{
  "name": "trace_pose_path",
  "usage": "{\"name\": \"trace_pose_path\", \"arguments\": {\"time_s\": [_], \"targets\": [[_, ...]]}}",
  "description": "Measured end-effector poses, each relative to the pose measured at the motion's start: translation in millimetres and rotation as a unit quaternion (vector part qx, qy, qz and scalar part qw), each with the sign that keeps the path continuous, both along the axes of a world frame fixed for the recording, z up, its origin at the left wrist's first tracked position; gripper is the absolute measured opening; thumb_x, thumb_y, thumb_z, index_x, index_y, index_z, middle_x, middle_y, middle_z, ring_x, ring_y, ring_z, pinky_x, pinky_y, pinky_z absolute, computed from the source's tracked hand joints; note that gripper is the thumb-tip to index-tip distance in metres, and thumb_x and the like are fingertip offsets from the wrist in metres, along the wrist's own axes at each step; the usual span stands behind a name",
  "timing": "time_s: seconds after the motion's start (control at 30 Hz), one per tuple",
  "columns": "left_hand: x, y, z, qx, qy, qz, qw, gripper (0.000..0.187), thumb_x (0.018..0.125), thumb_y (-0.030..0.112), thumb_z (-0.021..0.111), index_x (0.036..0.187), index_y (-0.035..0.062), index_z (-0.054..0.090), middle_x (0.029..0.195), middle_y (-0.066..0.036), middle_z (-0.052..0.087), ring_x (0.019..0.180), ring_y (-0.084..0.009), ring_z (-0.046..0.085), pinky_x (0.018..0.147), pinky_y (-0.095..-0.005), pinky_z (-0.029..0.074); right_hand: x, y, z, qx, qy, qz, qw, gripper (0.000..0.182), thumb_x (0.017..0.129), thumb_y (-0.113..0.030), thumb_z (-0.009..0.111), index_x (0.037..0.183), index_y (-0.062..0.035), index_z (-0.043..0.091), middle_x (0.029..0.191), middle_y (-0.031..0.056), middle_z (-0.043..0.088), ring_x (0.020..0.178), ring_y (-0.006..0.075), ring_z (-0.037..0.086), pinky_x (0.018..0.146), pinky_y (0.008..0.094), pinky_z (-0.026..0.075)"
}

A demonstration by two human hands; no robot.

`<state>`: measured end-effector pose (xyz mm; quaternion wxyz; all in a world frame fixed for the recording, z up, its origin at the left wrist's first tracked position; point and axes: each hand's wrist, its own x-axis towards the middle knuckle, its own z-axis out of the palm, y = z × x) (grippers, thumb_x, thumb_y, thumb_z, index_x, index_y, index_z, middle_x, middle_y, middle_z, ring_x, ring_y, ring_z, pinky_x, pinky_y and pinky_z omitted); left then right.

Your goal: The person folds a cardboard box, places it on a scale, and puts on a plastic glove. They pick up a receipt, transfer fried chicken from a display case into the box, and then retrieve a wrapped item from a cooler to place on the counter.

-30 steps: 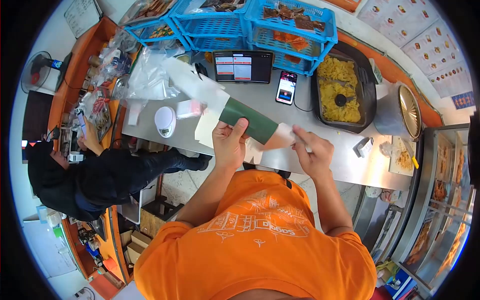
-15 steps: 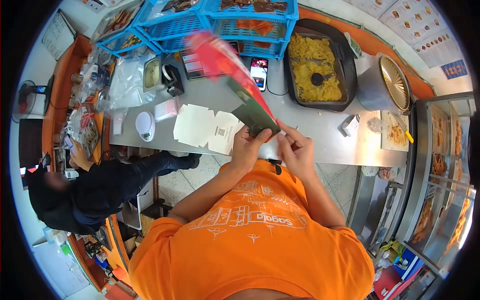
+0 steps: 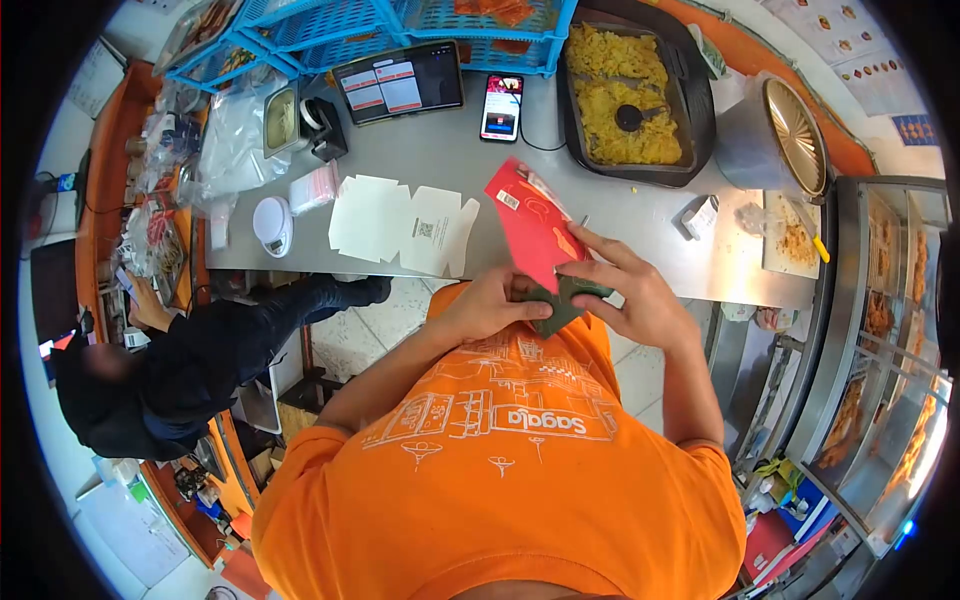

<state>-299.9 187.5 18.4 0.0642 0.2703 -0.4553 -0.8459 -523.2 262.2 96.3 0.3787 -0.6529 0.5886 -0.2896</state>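
In front of my orange shirt I hold a cardboard carton (image 3: 528, 208), red on its upper panel and dark green on the lower part, partly folded. My left hand (image 3: 505, 307) grips the green end from the left, thumb on top. My right hand (image 3: 645, 292) has its fingers and thumb on the right side of the green part. The red panel stands up at a tilt over the table's front edge. Left of it, a flat white carton blank (image 3: 400, 225) with a printed code lies on the metal table (image 3: 610, 240).
A phone (image 3: 501, 108), a tablet (image 3: 398, 82), a tray of yellow food (image 3: 620, 135) and blue crates (image 3: 480, 40) stand at the back. A small white scale (image 3: 271, 224) is on the left, a large pot (image 3: 770, 135) on the right. At far left, a person in black (image 3: 170, 390) holds a phone.
The carton has come down and closer to my body, and its red panel has swung upright from a blurred tilt. My right hand has shifted right, with its fingers more spread.
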Motion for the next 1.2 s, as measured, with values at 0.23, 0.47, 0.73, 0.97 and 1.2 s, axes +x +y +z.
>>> {"name": "trace_pose_path", "arguments": {"time_s": [0.23,0.47,0.73,0.97,1.2], "targets": [[-0.7,-7.2,14.3,-0.09,-0.009,-0.011,0.996,0.102,0.084,0.007,0.077,0.157,0.0095,0.006,0.106,-0.011,0.068,0.088,-0.012,0.065,0.079,-0.0272,0.053,-4.1,-1.6,-6.4,-0.031,0.146,-0.057,0.987,0.041,0.082,-0.022,0.075,0.121,-0.0176,0.063,0.145,0.0182,0.044,0.123,0.039,0.051,0.094,0.0448,0.051],[-4.0,-72.7,4.8,-0.034,0.14,-0.066,0.987,0.07,0.09,0.018,0.069,0.151,0.007,0.036,0.111,-0.009,0.069,0.099,-0.0156,0.065,0.087,-0.028,0.051,-47.3,-29.9,22.2,-0.076,0.078,0.011,0.994,0.067,0.065,-0.026,0.088,0.125,-0.0113,0.061,0.113,0.0126,0.065,0.11,0.0279,0.058,0.092,0.0394,0.049],[-38.9,-57.9,39.2,-0.189,0.073,0.276,0.94,0.044,0.09,0.011,0.071,0.129,0.0003,0.053,0.129,-0.009,0.058,0.117,-0.0162,0.055,0.097,-0.0316,0.045,7.4,-54.6,-54.5,-0.254,-0.33,-0.281,0.864,0.108,0.076,-0.02,0.082,0.157,-0.0078,0.011,0.162,0.0201,0.01,0.143,0.0366,0.031,0.106,0.043,0.042],[-18.5,-86.6,30.8,-0.177,0.119,0.242,0.946,0.052,0.082,0.016,0.08,0.126,0.0036,0.055,0.12,-0.007,0.063,0.11,-0.0182,0.06,0.094,-0.0335,0.05,18.6,-38.4,-43.8,-0.03,-0.223,-0.298,0.928,0.06,0.082,-0.008,0.074,0.137,0.0011,0.051,0.146,0.0277,0.043,0.13,0.0378,0.048,0.108,0.0446,0.038],[-39.2,-64.7,50.3,-0.148,0.208,0.298,0.92,0.025,0.092,0.007,0.068,0.115,-0.0006,0.062,0.109,-0.01,0.067,0.101,-0.0168,0.066,0.086,-0.0326,0.059,26.7,-53.1,-25.6,-0.353,-0.106,-0.197,0.908,0.04,0.075,-0.003,0.078,0.114,-0.0047,0.071,0.137,0.0225,0.051,0.104,0.026,0.059,0.08,0.0363,0.056]]}}
